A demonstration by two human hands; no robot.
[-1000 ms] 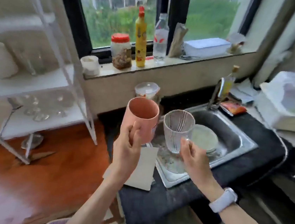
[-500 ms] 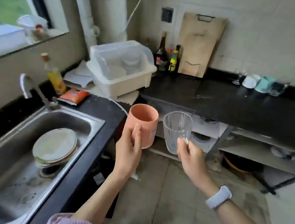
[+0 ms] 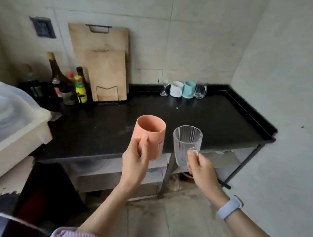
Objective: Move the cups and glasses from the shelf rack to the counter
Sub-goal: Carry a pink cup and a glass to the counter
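My left hand [image 3: 136, 160] grips a salmon-pink cup [image 3: 151, 132] upright by its handle, in front of the black counter [image 3: 200, 119]. To its right, my right hand [image 3: 200, 168] holds a clear ribbed glass mug [image 3: 186, 144] by the handle, also upright. Both hang in the air just before the counter's front edge. At the counter's back stand a small stemmed glass [image 3: 164, 87], a white cup [image 3: 176, 89], a teal cup [image 3: 189, 89] and a clear glass mug [image 3: 200, 91] in a row. The shelf rack is out of view.
Wooden cutting boards [image 3: 103, 67] lean on the back wall beside several sauce bottles [image 3: 67, 86]. A white dish drainer with a clear lid [image 3: 5, 120] sits at the left. Shelves with bowls lie under the counter; a tiled wall closes the right side.
The view has swung right from the shelf rack, window and sink to the black counter. Both hands keep the same hold on the pink cup and glass mug, now nearer the counter.
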